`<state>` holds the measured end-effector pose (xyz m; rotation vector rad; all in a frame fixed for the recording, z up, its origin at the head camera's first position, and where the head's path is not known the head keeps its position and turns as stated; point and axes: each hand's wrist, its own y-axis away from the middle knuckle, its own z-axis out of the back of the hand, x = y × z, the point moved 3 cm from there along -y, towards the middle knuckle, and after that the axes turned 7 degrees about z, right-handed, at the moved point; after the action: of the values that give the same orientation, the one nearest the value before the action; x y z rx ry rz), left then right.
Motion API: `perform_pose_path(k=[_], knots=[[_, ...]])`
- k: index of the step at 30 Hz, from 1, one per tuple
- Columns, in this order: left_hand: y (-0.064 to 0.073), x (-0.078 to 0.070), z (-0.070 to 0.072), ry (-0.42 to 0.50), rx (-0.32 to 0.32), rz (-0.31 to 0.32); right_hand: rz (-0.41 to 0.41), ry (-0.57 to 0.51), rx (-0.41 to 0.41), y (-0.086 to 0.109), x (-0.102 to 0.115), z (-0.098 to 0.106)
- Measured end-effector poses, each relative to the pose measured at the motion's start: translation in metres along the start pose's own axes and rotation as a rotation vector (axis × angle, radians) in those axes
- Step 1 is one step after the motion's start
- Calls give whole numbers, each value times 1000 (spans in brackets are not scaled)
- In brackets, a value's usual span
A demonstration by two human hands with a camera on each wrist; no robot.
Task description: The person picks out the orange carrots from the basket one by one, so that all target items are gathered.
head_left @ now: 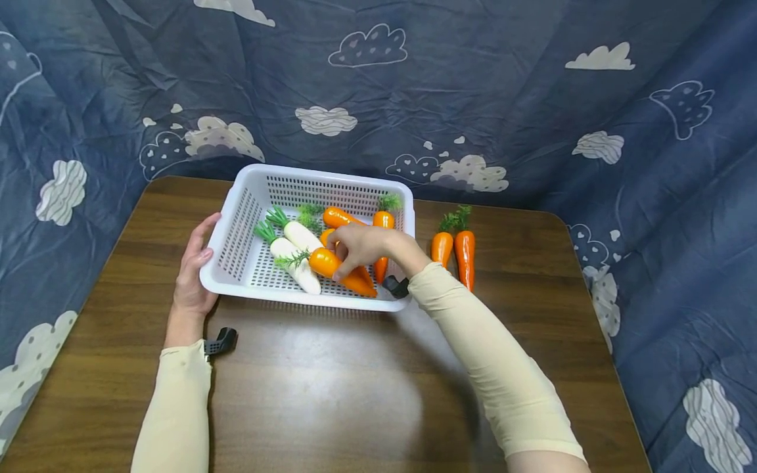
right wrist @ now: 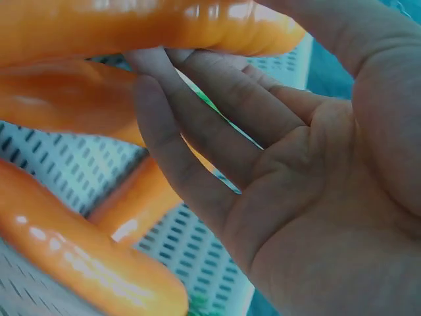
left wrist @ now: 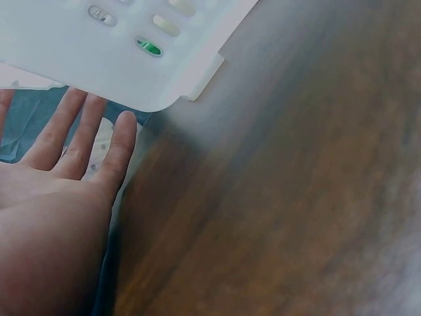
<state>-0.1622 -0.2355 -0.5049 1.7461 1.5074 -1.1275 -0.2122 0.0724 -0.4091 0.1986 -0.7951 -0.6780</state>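
A white perforated plastic basket [head_left: 307,300] holds two white radishes [head_left: 288,253] with green tops and several orange carrots [head_left: 383,219]. My right hand [head_left: 363,246] reaches in over the basket's right side. Its thumb and fingers pinch an orange carrot [head_left: 324,262] with a feathery green top, lying across a radish in the head view. The same carrot [right wrist: 164,26] crosses the top of the right wrist view, above other carrots [right wrist: 85,250]. At the basket's left end, my left hand [head_left: 192,272] touches the outer wall, its fingers [left wrist: 82,135] extended in the left wrist view.
Two more carrots [head_left: 464,253] lie side by side on the brown wooden table [head_left: 296,394], right of the basket. A dark blue cloth [head_left: 367,98] with a cloud pattern hangs behind the table and along its sides.
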Motion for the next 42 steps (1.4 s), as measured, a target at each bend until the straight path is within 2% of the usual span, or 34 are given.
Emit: perform_pose_path(k=[5, 9, 13, 19, 24, 31, 42], knots=[[0, -1, -1, 12, 19, -3, 3, -12, -116, 15, -2, 12], [0, 0, -1, 5, 12, 2, 26, -50, -235, 28, -4, 18], [0, 0, -1, 15, 0, 2, 52, -127, -369, 43, -5, 20], [0, -2, -3, 28, 25, -14, 97, -252, -607, 66, -3, 19], [0, -1, -3, 29, 27, -15, 98, -307, -741, 81, -6, 18], [0, -2, -4, 25, 37, -14, 81, -361, -855, 101, -15, 18], [2, -2, -4, 24, 33, -6, 23, -439, -956, 134, -33, 12]])
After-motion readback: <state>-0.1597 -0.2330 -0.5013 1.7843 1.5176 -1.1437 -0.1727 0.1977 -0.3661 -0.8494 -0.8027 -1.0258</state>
